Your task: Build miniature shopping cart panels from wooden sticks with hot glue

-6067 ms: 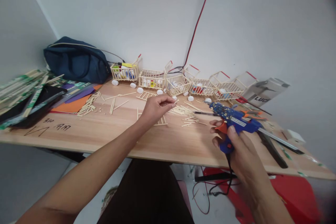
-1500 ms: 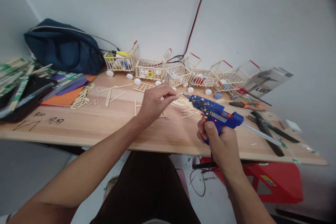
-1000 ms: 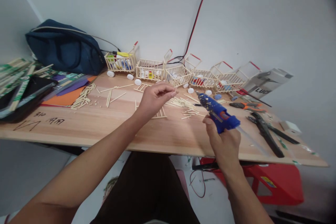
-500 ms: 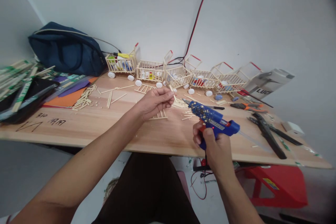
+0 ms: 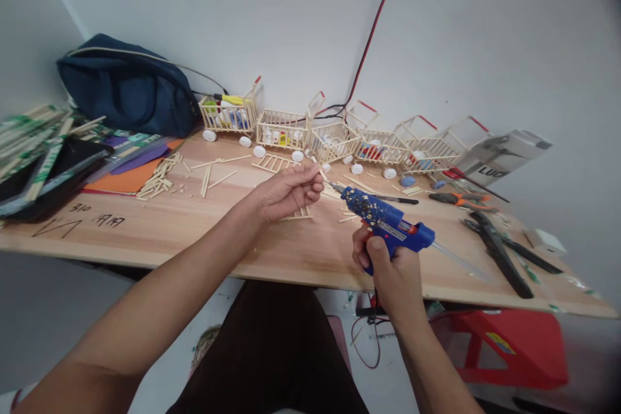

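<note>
My left hand [image 5: 292,191] is closed in a pinch on a short pale wooden stick [image 5: 323,175], held above the table. In my right hand [image 5: 388,265] is a blue hot glue gun [image 5: 381,217], spotted with crumbs, a clear glue stick [image 5: 460,260] poking out of its back. The gun's nozzle points left and is at or very near the stick's lower end; whether they touch I cannot tell. Beneath my left hand lies a ladder-like stick frame [image 5: 301,214], partly covered. Another such frame [image 5: 274,163] lies behind my wrist.
Several small wooden carts [image 5: 281,129] line the wall. Loose sticks [image 5: 158,176] lie left, beside a navy bag [image 5: 129,87]. Orange-handled pliers [image 5: 460,199], black-handled cutters [image 5: 499,252] and a white box [image 5: 546,241] lie right. A red stool [image 5: 514,346] stands below the table.
The glue gun has moved left, bringing its nozzle up to the stick in my left hand. My left hand still pinches the stick. The whole view has shifted slightly.
</note>
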Available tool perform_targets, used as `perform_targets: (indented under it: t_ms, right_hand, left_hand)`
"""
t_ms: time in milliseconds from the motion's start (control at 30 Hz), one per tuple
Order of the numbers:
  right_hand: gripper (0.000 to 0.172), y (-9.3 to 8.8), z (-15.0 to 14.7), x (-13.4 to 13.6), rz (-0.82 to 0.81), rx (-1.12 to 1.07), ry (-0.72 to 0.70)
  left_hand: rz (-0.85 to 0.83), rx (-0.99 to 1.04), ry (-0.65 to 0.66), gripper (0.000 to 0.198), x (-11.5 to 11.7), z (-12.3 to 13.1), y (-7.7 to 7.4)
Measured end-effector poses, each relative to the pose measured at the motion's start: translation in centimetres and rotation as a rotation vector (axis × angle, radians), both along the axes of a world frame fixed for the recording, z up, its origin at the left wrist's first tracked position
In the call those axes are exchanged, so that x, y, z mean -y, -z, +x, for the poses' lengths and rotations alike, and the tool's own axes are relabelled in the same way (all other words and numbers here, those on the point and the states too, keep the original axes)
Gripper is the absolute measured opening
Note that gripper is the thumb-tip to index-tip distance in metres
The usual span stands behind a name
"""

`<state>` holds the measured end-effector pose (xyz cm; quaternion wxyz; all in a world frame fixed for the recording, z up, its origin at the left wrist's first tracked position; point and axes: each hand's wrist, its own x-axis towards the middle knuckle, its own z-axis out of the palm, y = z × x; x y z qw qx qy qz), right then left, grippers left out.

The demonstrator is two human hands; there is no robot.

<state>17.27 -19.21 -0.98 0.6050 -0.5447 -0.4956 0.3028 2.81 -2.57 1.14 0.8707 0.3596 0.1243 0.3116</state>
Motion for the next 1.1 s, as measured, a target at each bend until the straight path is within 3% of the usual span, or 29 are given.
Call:
perform_targets:
  t_ms: [300,1100]
  right_hand:
    - [0.034,0.35,0.0,-0.27,-0.03,0.003,0.029]
    - [0.039,-0.08,-0.42,-0.49,-0.037,-0.013,0.031]
  left_hand:
    - [0.05,-0.034,-0.004,0.019,0.05,-0.04,0.1]
    - [-0.021,0.02,0.038,0.019,0.33,-0.21,-0.38]
